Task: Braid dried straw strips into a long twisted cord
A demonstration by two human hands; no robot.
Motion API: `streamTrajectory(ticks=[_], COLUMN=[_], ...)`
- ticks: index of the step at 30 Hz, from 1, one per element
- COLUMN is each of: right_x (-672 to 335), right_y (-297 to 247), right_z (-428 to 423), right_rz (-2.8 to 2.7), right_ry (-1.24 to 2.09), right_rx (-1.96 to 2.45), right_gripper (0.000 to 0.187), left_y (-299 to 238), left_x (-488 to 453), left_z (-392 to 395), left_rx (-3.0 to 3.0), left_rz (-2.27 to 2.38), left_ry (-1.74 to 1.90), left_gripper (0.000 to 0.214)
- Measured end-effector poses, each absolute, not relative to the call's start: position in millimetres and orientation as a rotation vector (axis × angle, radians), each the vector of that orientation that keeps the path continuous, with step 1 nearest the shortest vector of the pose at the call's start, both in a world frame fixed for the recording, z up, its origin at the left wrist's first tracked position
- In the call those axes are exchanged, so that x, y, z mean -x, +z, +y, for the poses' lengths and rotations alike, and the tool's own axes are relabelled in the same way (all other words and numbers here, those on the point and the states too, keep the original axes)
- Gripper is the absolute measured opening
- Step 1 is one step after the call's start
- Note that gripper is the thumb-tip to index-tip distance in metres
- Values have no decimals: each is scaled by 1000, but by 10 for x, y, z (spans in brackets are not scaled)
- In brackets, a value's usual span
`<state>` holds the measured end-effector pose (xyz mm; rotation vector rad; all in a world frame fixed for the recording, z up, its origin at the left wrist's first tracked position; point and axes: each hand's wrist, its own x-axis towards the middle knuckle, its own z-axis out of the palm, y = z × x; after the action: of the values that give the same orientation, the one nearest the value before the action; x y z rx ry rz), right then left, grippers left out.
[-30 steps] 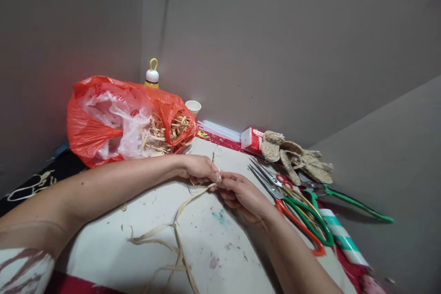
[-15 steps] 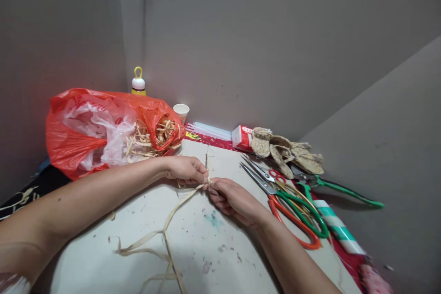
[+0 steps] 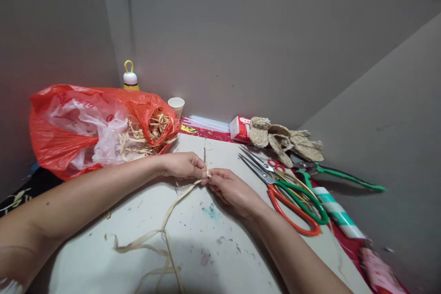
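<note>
Nearest, the loose, forked end of a flat, straw-coloured fibre strand [image 3: 174, 203] is spread over the stained white tabletop [image 3: 248, 239], and its upper part is held at the fingertips. It is pinched between thumb and bent forefinger by the left hand [image 3: 182, 165], and the same spot is gripped by the right hand [image 3: 229, 188] with curled fingers. Just beyond, a thin grey-brown length [image 3: 205, 155] is seen; a short part seems already worked, the long loose part not yet. The joining itself is hidden by the fingers. Steel scissors with orange and green handles [image 3: 263, 176] are laid near the right forearm. Farther, coiled tan woven pieces [image 3: 260, 133], a red plastic bag [image 3: 69, 147] with dry strips [image 3: 158, 126] and a white paper cup [image 3: 176, 106] are placed, apart from the hands.
</note>
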<state>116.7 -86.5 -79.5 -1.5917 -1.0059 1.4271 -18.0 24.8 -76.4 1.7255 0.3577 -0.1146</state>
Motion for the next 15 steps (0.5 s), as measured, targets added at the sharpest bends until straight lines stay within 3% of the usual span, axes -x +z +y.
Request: streamTrajectory(ticks=[15], right_x=[-1296], right_y=[-845], right_z=[-863], right_rz=[-942], right_ry=[1696], right_rx=[1409], right_gripper=[26], left_y=[-648], left_x=[203], left_z=[320], left_rx=[-2191], left_rz=[367], left_ry=[-151], left_gripper=[22])
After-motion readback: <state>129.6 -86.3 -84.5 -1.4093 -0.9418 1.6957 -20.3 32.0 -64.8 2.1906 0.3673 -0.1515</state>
